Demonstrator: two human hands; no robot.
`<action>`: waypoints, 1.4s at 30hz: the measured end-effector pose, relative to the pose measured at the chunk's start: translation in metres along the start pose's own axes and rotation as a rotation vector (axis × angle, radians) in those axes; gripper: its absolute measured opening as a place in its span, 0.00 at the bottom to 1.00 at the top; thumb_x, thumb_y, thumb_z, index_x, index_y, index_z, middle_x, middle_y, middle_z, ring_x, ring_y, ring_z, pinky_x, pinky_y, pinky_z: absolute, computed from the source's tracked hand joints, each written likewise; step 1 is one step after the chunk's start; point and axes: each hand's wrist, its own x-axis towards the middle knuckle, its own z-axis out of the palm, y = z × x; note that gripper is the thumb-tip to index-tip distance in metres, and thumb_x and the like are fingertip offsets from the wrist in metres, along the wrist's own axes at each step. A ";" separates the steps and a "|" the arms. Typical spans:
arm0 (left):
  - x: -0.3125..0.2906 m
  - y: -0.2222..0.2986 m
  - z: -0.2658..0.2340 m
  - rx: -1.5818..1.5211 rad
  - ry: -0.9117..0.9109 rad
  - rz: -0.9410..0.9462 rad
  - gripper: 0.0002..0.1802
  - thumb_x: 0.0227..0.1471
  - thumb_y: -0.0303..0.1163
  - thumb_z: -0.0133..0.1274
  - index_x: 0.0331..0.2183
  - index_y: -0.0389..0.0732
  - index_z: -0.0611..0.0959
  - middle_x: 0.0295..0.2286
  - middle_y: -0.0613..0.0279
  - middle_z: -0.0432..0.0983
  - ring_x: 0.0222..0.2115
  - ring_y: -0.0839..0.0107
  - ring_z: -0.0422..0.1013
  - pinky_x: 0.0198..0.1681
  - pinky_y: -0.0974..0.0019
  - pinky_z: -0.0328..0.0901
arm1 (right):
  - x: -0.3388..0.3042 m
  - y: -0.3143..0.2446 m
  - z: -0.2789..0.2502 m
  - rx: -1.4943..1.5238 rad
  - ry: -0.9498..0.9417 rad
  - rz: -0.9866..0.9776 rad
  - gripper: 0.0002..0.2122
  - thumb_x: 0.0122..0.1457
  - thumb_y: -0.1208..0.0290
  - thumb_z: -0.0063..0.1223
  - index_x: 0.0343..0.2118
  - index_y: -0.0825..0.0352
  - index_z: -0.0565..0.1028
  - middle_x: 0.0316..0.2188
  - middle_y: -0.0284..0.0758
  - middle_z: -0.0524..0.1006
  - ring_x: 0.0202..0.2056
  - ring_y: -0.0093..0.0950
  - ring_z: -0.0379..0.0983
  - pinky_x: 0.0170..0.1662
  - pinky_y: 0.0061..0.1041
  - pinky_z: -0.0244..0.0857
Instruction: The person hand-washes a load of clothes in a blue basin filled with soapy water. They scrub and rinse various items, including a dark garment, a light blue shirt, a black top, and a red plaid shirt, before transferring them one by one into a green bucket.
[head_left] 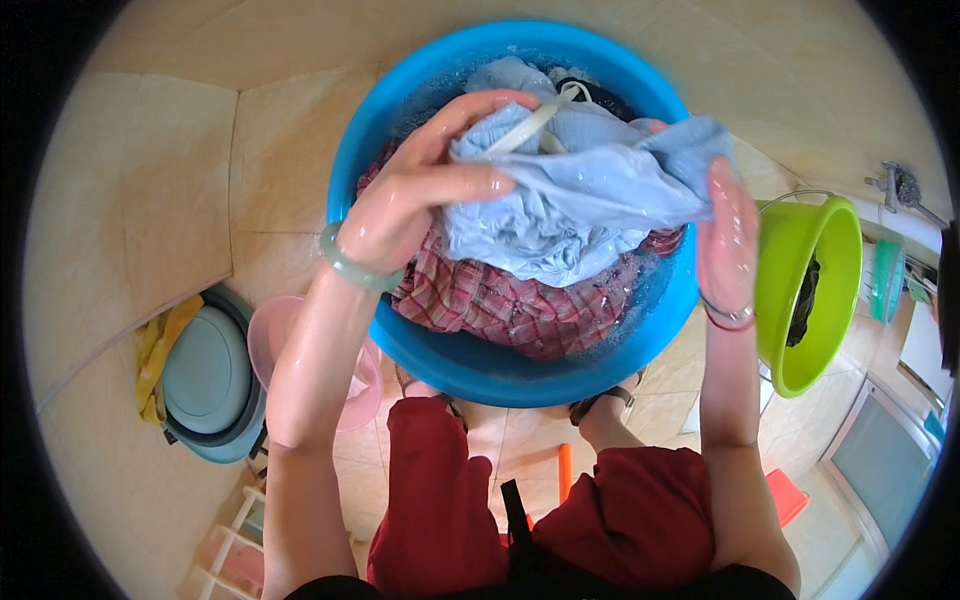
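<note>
A wet light blue garment (590,205) is stretched between my hands over a big blue basin (510,388). My left hand (385,205), with a pale green bangle at the wrist, grips its left end between thumb and fingers. At the right end, my right hand (730,250) is closed on the cloth, some fingers hidden behind it. A white strap (530,128) runs across the garment near my left fingers. Below, a red plaid garment (510,310) lies in sudsy water. Dark cloth (607,97) shows at the basin's far side.
A lime green bucket (772,310), tipped toward the right, holds dark cloth (803,305). Left of the basin are a pink tub (272,335), a grey-blue tub (205,370) and a yellow cloth (155,360). A tap (888,185) juts from the right wall. My feet flank the basin's near edge.
</note>
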 end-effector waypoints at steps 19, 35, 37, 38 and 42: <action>-0.036 -0.081 0.020 1.011 0.328 0.223 0.24 0.52 0.37 0.58 0.50 0.44 0.76 0.61 0.44 0.52 0.60 0.44 0.56 0.59 0.51 0.56 | -0.029 0.031 0.052 -1.055 -0.307 -0.482 0.32 0.45 0.49 0.64 0.56 0.51 0.72 0.58 0.36 0.63 0.58 0.42 0.59 0.56 0.44 0.56; 0.000 -0.174 -0.004 1.596 0.297 -0.016 0.33 0.41 0.51 0.62 0.50 0.56 0.73 0.53 0.48 0.63 0.50 0.42 0.64 0.51 0.40 0.61 | -0.027 0.143 0.061 -1.348 -0.354 -0.355 0.24 0.54 0.60 0.55 0.55 0.48 0.69 0.58 0.34 0.62 0.53 0.43 0.60 0.52 0.51 0.62; 0.015 -0.174 -0.012 1.607 0.250 -0.096 0.33 0.42 0.53 0.61 0.51 0.57 0.73 0.54 0.48 0.62 0.52 0.41 0.62 0.51 0.40 0.62 | -0.016 0.169 0.055 -1.391 -0.296 -0.440 0.22 0.55 0.59 0.53 0.55 0.48 0.69 0.57 0.35 0.63 0.53 0.42 0.61 0.51 0.51 0.63; 0.020 -0.176 -0.016 1.610 0.229 -0.142 0.33 0.42 0.53 0.61 0.51 0.57 0.73 0.55 0.47 0.62 0.53 0.40 0.61 0.51 0.40 0.62 | -0.013 0.180 0.053 -1.411 -0.274 -0.481 0.22 0.55 0.59 0.53 0.55 0.49 0.70 0.56 0.36 0.63 0.52 0.41 0.62 0.50 0.51 0.63; 0.036 -0.163 -0.027 1.445 0.360 -0.010 0.30 0.45 0.50 0.58 0.48 0.46 0.77 0.50 0.44 0.69 0.49 0.46 0.67 0.52 0.49 0.63 | 0.003 0.121 0.072 -1.526 -0.471 -0.292 0.19 0.59 0.56 0.48 0.53 0.51 0.71 0.55 0.40 0.65 0.58 0.40 0.60 0.51 0.52 0.64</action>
